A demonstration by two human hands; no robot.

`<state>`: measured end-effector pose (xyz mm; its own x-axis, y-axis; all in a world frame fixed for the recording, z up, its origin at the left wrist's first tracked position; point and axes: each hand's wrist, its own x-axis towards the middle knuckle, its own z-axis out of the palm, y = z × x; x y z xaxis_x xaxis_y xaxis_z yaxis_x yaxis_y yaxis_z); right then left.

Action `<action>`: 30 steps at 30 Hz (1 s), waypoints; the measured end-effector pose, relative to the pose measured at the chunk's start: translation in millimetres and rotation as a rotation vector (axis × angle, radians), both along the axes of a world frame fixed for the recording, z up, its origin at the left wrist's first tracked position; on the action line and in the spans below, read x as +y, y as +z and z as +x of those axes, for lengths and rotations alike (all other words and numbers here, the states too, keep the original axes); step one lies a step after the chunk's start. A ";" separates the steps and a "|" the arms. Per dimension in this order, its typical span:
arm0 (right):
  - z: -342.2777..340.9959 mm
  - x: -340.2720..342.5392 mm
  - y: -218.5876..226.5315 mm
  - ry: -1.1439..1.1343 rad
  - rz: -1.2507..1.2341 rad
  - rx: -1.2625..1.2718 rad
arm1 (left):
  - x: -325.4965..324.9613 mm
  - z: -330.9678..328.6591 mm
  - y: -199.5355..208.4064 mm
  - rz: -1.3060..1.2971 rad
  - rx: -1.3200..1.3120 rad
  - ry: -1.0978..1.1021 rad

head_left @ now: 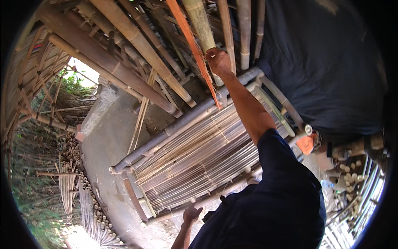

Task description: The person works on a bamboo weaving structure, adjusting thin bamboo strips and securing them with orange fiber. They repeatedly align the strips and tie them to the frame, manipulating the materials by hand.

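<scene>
My right hand (219, 62) is stretched far forward, its fingers curled against a thick, pale green-yellow bamboo pole (200, 23) that leans among others. The hand covers part of this pole, so the exact grip is partly hidden. Beside it, a frayed orange strip (190, 39) hangs down to the far rail of a bamboo bench (199, 159). Close to my body, my left hand (192, 215) is by the bench's near edge. Its thumb stands apart from the loosely bent fingers, and nothing shows in it.
Several bamboo poles (153, 54) lean beyond the bench. A large black sheet (323, 70) hangs at the right, with an orange object (306, 143) below it by the bench corner. Stacked bamboo lengths (97, 213) line the left side of the concrete floor (112, 153).
</scene>
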<state>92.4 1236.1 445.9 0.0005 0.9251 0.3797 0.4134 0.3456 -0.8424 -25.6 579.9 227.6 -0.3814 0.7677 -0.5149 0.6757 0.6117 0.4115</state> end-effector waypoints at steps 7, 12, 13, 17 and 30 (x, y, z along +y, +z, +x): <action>-34.0 43.8 5.0 0.274 0.060 0.169 | 191.6 16.3 78.9 0.460 0.118 0.077; 26.6 -33.5 15.7 0.655 -0.452 0.930 | 411.3 -38.0 162.4 0.943 0.222 0.053; 46.7 -49.8 26.4 0.637 -0.462 0.856 | 463.4 -48.9 188.5 0.973 0.204 0.069; 89.7 -71.9 17.6 0.669 -0.409 0.895 | 660.9 -89.3 232.0 0.987 0.031 0.110; 164.3 -85.5 21.7 0.621 -0.335 0.927 | 657.2 29.9 245.7 1.070 -0.827 0.031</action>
